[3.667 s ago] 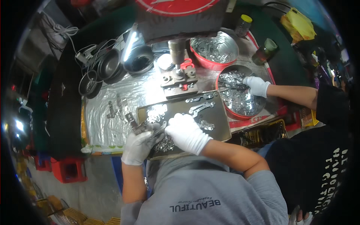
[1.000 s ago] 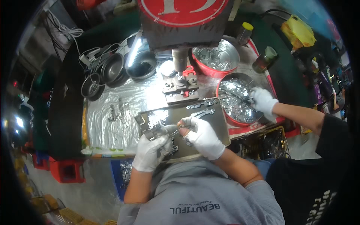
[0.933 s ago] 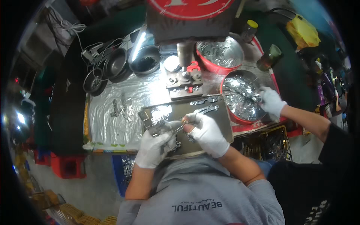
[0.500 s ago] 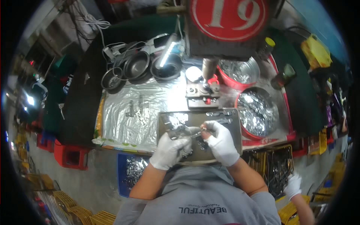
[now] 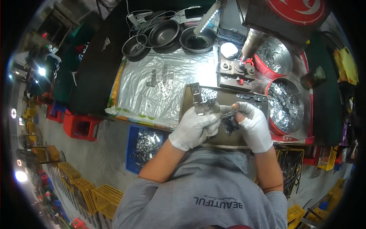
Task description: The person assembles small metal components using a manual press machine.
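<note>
My left hand [image 5: 196, 128], in a white glove, is closed around a metal bracket-like part [image 5: 197, 95] whose slotted end sticks up past the fingers. Bare fingertips show at my right hand [image 5: 254, 126], also gloved in white. They pinch the end of a thin metal strip [image 5: 228, 113] that reaches across to the left hand; whether it joins the bracket I cannot tell. Both hands are over a shallow grey-brown tray [image 5: 219, 142]. Small dark parts [image 5: 230, 125] lie in it between my hands, with flat metal plates [image 5: 248, 97] along its far side.
Beyond the tray stands a press die [image 5: 234, 81] under the press ram [image 5: 253, 44]. Two red-rimmed bowls [image 5: 270, 118] of metal parts are at the right. Dark bowls [image 5: 164, 34] and a lit lamp [image 5: 207, 18] stand far left. A blue bin [image 5: 131, 152] of parts sits below the table edge.
The view has turned, so the bench appears shifted right. The bracket in my left hand now points more upright. Another person's gloved hand at lower right is no longer visible.
</note>
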Tool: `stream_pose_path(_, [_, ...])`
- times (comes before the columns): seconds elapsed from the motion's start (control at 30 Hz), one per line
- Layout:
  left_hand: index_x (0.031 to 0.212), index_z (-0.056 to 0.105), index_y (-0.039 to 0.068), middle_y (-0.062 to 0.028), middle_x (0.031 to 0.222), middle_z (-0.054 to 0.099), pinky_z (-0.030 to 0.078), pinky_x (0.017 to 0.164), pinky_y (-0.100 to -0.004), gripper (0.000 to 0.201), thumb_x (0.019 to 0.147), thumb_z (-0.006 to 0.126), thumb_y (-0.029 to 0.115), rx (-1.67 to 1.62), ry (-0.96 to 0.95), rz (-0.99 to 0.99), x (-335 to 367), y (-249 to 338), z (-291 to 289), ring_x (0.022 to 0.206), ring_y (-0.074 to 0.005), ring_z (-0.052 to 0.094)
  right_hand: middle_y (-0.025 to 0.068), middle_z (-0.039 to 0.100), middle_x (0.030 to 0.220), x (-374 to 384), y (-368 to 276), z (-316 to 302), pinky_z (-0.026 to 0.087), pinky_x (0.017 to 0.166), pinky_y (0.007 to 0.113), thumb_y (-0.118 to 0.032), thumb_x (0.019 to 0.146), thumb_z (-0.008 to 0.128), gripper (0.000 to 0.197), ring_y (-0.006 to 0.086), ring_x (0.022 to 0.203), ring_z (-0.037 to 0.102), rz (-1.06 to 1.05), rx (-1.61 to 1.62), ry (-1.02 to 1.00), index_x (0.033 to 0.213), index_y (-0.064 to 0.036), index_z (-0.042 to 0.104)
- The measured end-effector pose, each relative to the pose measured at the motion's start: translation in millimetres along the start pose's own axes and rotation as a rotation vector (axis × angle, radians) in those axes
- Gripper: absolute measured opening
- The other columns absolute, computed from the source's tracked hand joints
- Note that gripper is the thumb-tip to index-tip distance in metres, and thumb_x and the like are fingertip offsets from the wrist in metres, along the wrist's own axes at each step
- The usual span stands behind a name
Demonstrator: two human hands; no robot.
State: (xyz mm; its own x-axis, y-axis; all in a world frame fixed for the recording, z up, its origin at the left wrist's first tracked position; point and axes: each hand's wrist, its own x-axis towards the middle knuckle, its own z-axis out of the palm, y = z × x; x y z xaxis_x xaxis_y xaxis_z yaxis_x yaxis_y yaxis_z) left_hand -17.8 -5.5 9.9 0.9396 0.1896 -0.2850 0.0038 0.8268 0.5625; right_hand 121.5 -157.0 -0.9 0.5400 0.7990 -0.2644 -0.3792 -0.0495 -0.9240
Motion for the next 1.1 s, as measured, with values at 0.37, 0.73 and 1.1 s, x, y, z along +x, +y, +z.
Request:
stream_pose_path(0.37, [0.127, 0.053, -0.013, 0.0025, 0.069, 0.043, 0.03, 0.052, -0.0232, 0.038, 0.098, 0.054, 0.01, 0.015, -0.031, -0.063, -0.2, -1.3, -6.1, 0.055, -0.007, 0.036, 0.0006, 0.066, 0.089, 11.4, -17.8, -11.4, 0.047, 0.074, 0.023, -0.017, 0.093, 0.067, 0.021, 0.0069, 0.08, 0.057, 0.017, -0.278, -0.119, 0.103, 0.0014, 0.066])
stream_pose_path(0.73, [0.12, 0.057, -0.003, -0.0024, 0.076, 0.052, 0.035, 0.054, -0.0241, 0.023, 0.098, 0.055, 0.004, -0.118, 0.039, -0.061, -2.3, -2.1, -6.4, 0.06, -0.0094, 0.044, 0.0, 0.065, 0.089, 1.9, -10.8, -2.0, 0.045, 0.075, 0.022, -0.017, 0.095, 0.065, 0.02, 0.006, 0.081, 0.054, -0.059, -0.344, -0.039, 0.103, 0.0012, 0.064])
stream_pose_path(1.1, [0.121, 0.055, -0.004, -0.0082, 0.088, 0.06, 0.036, 0.053, -0.0219, 0.026, 0.097, 0.05, 0.004, -0.035, 0.043, 0.055, -6.2, 8.2, -14.9, 0.059, -0.0068, 0.042, 0.0058, 0.066, 0.091, -8.3, -4.7, -7.0, 0.049, 0.082, 0.033, -0.005, 0.085, 0.07, 0.015, 0.019, 0.088, 0.061, -0.256, -0.595, 0.035, 0.099, -0.0043, 0.067])
